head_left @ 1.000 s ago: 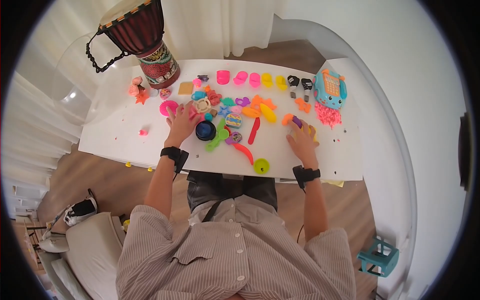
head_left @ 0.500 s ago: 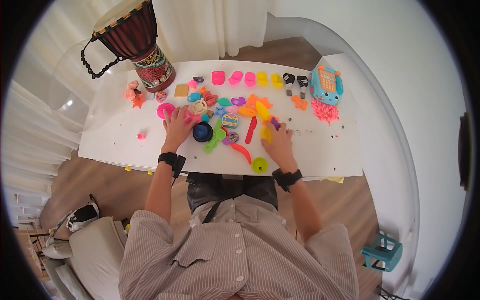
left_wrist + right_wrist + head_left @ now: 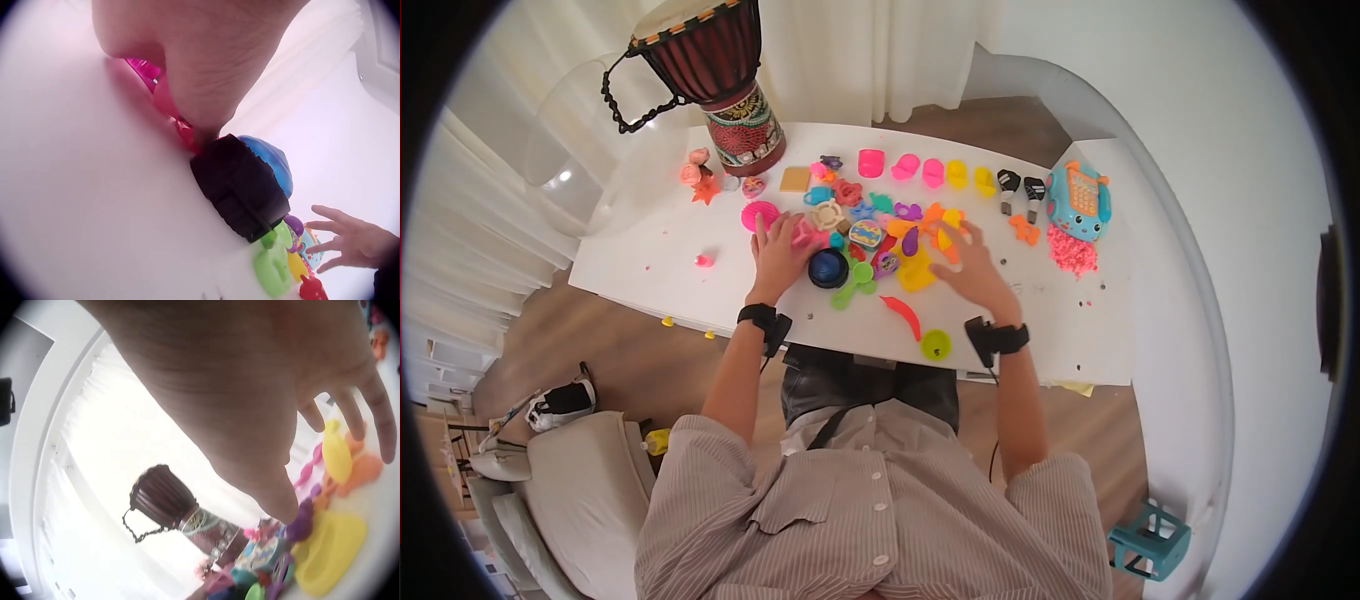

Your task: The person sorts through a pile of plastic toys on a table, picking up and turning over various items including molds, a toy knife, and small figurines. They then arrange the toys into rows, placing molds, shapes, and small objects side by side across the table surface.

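Observation:
My left hand (image 3: 780, 262) rests on the left side of a heap of toys, fingers spread over a pink toy (image 3: 803, 233), its underside hidden. By its thumb stands a black tub (image 3: 240, 187) with a blue ball-like top (image 3: 828, 266). My right hand (image 3: 972, 272) hovers beside the heap's right edge, fingers apart and holding nothing. Close to its fingertips lie a flat yellow piece (image 3: 328, 553), a purple eggplant-shaped toy (image 3: 911, 241) and a yellow rounded toy (image 3: 337, 456). A pink spiky disc (image 3: 760, 215) sits just beyond the left fingers.
Along the back stand pink and yellow moulds (image 3: 933, 173) and a toy phone (image 3: 1080, 203), with pink crumbs (image 3: 1072, 254) before it. A tall drum (image 3: 745, 130) occupies the back left. Near the front edge are a red curved toy (image 3: 902, 315) and a lime cup (image 3: 936, 345).
My right hand moved left, bringing the yellow and purple toys into the heap, then let them go and spread its fingers. The left hand stays by the pink toy.

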`<move>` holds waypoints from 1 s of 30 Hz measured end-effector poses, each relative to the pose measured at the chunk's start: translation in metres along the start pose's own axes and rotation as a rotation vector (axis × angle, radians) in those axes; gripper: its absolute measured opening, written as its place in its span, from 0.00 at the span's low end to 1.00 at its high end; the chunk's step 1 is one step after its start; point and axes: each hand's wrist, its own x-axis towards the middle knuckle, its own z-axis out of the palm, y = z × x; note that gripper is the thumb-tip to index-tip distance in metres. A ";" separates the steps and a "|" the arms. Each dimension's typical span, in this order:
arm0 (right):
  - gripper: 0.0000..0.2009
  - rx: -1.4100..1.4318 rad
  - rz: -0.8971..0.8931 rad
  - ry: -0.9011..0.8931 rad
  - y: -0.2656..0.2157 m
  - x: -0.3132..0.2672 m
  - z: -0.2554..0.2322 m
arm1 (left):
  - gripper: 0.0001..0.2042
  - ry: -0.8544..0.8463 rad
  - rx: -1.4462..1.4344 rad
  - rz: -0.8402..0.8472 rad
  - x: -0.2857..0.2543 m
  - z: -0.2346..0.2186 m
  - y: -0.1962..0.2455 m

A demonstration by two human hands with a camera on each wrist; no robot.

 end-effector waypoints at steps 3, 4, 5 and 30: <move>0.40 -0.004 0.053 0.073 0.071 0.016 -0.035 | 0.34 0.009 -0.028 -0.010 0.001 0.005 -0.002; 0.41 -0.037 0.058 0.110 0.093 0.027 -0.043 | 0.34 0.011 -0.031 -0.010 0.001 0.006 -0.002; 0.41 -0.040 0.056 0.110 0.104 0.038 -0.052 | 0.33 0.022 -0.033 -0.009 0.001 0.006 -0.002; 0.15 -0.469 0.272 0.445 0.123 0.120 -0.004 | 0.33 -0.045 -0.137 -0.060 0.005 -0.005 -0.006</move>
